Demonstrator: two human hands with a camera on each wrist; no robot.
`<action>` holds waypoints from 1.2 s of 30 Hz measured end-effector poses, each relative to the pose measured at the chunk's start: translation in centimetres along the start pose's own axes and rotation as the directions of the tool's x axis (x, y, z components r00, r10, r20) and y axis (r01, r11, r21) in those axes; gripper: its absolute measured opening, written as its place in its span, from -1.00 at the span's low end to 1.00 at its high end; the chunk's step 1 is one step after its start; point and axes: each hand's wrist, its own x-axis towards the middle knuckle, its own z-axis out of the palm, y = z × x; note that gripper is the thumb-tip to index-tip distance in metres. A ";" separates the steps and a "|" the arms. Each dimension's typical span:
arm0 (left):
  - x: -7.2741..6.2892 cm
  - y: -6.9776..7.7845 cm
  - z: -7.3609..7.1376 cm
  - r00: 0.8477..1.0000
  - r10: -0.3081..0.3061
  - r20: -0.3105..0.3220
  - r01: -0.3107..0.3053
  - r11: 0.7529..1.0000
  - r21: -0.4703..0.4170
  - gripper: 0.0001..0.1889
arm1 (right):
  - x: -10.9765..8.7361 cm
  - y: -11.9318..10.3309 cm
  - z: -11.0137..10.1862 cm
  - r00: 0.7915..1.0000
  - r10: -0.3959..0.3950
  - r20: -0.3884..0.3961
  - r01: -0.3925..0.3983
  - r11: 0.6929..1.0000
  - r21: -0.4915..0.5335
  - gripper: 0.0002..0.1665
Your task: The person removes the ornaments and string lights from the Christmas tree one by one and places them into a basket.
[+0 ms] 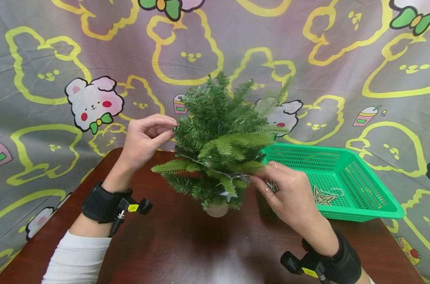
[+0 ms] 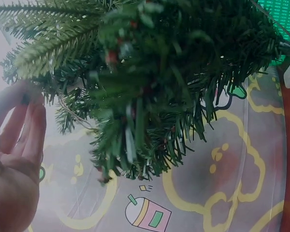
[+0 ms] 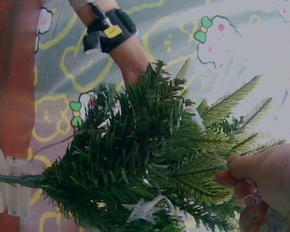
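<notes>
A small artificial Christmas tree (image 1: 218, 130) stands on a round wooden base (image 1: 217, 210). At its left side my left hand (image 1: 143, 136) pinches a branch tip between thumb and fingers; in the left wrist view the fingertips (image 2: 31, 92) meet the needles there. My right hand (image 1: 289, 187) is at the tree's lower right and pinches a thin string-light wire (image 1: 215, 169), which runs across the front branches. Loops of the wire hang about its curled fingers (image 3: 251, 200). A clear glittery star (image 3: 141, 210) hangs low on the tree's front.
Right of the tree sits a green plastic basket (image 1: 372, 173), with a gold glitter star (image 1: 323, 196) lying in it. All of this rests on a dark red-brown table (image 1: 158, 244). Behind hangs a grey curtain (image 1: 111, 59) with cartoon prints.
</notes>
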 end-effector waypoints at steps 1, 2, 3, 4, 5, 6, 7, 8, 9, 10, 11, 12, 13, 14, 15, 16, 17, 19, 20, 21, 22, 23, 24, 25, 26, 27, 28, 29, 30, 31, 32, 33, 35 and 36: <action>-0.1 0.1 0.1 1.000 0.010 -0.012 -0.010 1.000 0.010 -0.78 | 0.0 0.1 -0.1 1.000 0.004 -0.003 -0.004 1.000 -0.004 -0.83; -0.2 0.1 0.2 1.000 0.022 -0.019 -0.021 0.999 0.030 -0.77 | -0.1 0.1 -0.2 1.000 0.009 -0.005 -0.009 1.000 -0.006 -0.82; -0.2 0.2 0.2 0.999 0.035 -0.026 -0.034 0.998 0.052 -0.77 | -0.1 0.2 -0.3 1.000 0.013 -0.008 -0.014 1.000 -0.009 -0.82; -0.3 0.3 0.3 0.998 0.048 -0.030 -0.046 0.996 0.071 -0.76 | -0.2 0.2 -0.4 1.000 0.017 -0.012 -0.017 1.000 -0.011 -0.82; -0.4 0.4 0.4 0.997 0.062 -0.033 -0.059 0.994 0.089 -0.75 | -0.3 0.2 -0.5 1.000 0.021 -0.014 -0.021 1.000 -0.013 -0.81; -0.5 0.4 0.5 0.996 0.077 -0.037 -0.073 0.992 0.104 -0.76 | -0.3 0.2 -0.6 1.000 0.023 -0.017 -0.023 1.000 -0.013 -0.80; -0.5 0.5 0.5 0.995 0.093 -0.039 -0.088 0.989 0.118 -0.76 | -0.4 0.2 -0.7 0.999 0.025 -0.021 -0.026 1.000 -0.014 -0.79; -0.6 0.6 0.6 0.993 0.108 -0.040 -0.102 0.986 0.134 -0.77 | -0.5 0.1 -0.8 0.999 0.027 -0.026 -0.027 1.000 -0.014 -0.77; -0.7 0.7 0.7 0.992 0.123 -0.041 -0.116 0.983 0.145 -0.78 | -0.6 0.1 -0.9 0.999 0.026 -0.032 -0.027 1.000 -0.012 -0.75; -0.7 0.8 0.8 0.990 0.137 -0.041 -0.129 0.979 0.156 -0.79 | -0.7 0.0 -1.0 0.999 0.025 -0.039 -0.026 1.000 -0.009 -0.72; -0.8 0.9 0.9 0.988 0.151 -0.041 -0.142 0.975 0.172 -0.80 | -0.8 0.0 -1.0 0.999 0.026 -0.045 -0.026 1.000 -0.006 -0.69; -0.9 1.0 1.0 0.986 0.164 -0.042 -0.153 0.970 0.189 -0.80 | -0.9 -0.1 -1.1 0.998 0.026 -0.050 -0.026 1.000 -0.005 -0.67; -0.9 1.1 1.0 0.983 0.177 -0.040 -0.165 0.964 0.210 -0.81 | -0.9 -0.2 -1.2 0.998 0.024 -0.056 -0.025 1.000 -0.002 -0.65; -1.0 1.2 1.1 0.982 0.187 -0.041 -0.173 0.959 0.226 -0.81 | -0.9 -0.2 -1.2 0.998 0.021 -0.062 -0.021 1.000 0.000 -0.63; -1.0 1.3 1.2 0.980 0.197 -0.041 -0.181 0.952 0.246 -0.81 | -0.9 -0.3 -1.2 0.998 0.017 -0.066 -0.017 1.000 -0.001 -0.61; -1.1 1.4 1.3 0.978 0.206 -0.042 -0.188 0.947 0.262 -0.81 | -0.9 -0.3 -1.3 0.998 0.016 -0.065 -0.017 1.000 -0.007 -0.59; -1.1 1.5 1.4 0.976 0.215 -0.043 -0.195 0.941 0.276 -0.81 | -0.9 -0.3 -1.3 0.998 0.015 -0.064 -0.017 1.000 -0.016 -0.57; -1.2 1.7 1.6 0.972 0.231 -0.044 -0.209 0.934 0.291 -0.81 | -0.9 -0.4 -1.4 0.997 0.014 -0.071 -0.016 0.999 -0.032 -0.56; -1.3 1.9 1.7 0.970 0.238 -0.042 -0.216 0.931 0.294 -0.81 | -0.9 -0.4 -1.3 0.997 0.018 -0.075 -0.021 0.999 -0.043 -0.57; -1.3 2.0 1.8 0.968 0.247 -0.039 -0.225 0.927 0.300 -0.81 | -0.9 -0.4 -1.3 0.997 0.027 -0.078 -0.031 0.998 -0.052 -0.59; -1.3 2.1 1.9 0.966 0.256 -0.037 -0.233 0.924 0.304 -0.81 | -0.9 -0.4 -1.3 0.996 0.036 -0.084 -0.041 0.997 -0.060 -0.62; -1.3 2.2 1.9 0.964 0.265 -0.032 -0.243 0.919 0.310 -0.81 | -0.9 -0.5 -1.3 0.995 0.043 -0.093 -0.050 0.997 -0.064 -0.68; -1.3 2.4 2.0 0.962 0.273 -0.027 -0.251 0.915 0.316 -0.81 | -0.8 -0.5 -1.3 0.994 0.050 -0.098 -0.057 0.996 -0.070 -0.76; -1.3 2.5 2.1 0.960 0.280 -0.023 -0.259 0.912 0.319 -0.80 | -0.8 -0.5 -1.2 0.993 0.055 -0.102 -0.063 0.995 -0.076 -0.85; -1.4 2.6 2.2 0.958 0.286 -0.019 -0.265 0.910 0.318 -0.80 | -0.8 -0.4 -1.2 0.993 0.060 -0.100 -0.068 0.994 -0.082 -0.85; -1.4 2.7 2.2 0.956 0.292 -0.017 -0.271 0.908 0.320 -0.79 | -0.7 -0.4 -1.2 0.993 0.063 -0.097 -0.071 0.994 -0.087 -0.79; -1.4 2.7 2.3 0.955 0.295 -0.014 -0.276 0.907 0.319 -0.79 | -0.6 -0.3 -1.2 0.994 0.064 -0.093 -0.073 0.993 -0.093 -0.73; -1.4 2.8 2.4 0.954 0.299 -0.012 -0.280 0.906 0.317 -0.79 | -0.6 -0.2 -1.3 0.994 0.066 -0.088 -0.075 0.992 -0.100 -0.70; -1.5 2.9 2.4 0.954 0.301 -0.012 -0.282 0.907 0.312 -0.78 | -0.5 -0.2 -1.3 0.994 0.069 -0.080 -0.077 0.991 -0.107 -0.71; -1.5 2.9 2.5 0.953 0.302 -0.011 -0.284 0.908 0.308 -0.78 | -0.4 -0.1 -1.3 0.994 0.072 -0.078 -0.080 0.991 -0.106 -0.76; -1.6 2.9 2.5 0.953 0.302 -0.011 -0.285 0.908 0.308 -0.78 | -0.4 -0.1 -1.4 0.994 0.077 -0.074 -0.084 0.991 -0.104 -0.83; -1.6 2.9 2.6 0.952 0.305 -0.011 -0.286 0.907 0.309 -0.78 | -0.3 0.0 -1.4 0.994 0.083 -0.072 -0.089 0.991 -0.097 -0.87; -1.7 2.9 2.6 0.952 0.305 -0.013 -0.287 0.907 0.308 -0.79 | -0.1 0.1 -1.4 0.993 0.093 -0.072 -0.099 0.992 -0.075 -0.84; -1.7 3.0 2.6 0.952 0.306 -0.014 -0.287 0.908 0.307 -0.79 | 0.0 0.2 -1.4 0.992 0.099 -0.074 -0.104 0.993 -0.055 -0.81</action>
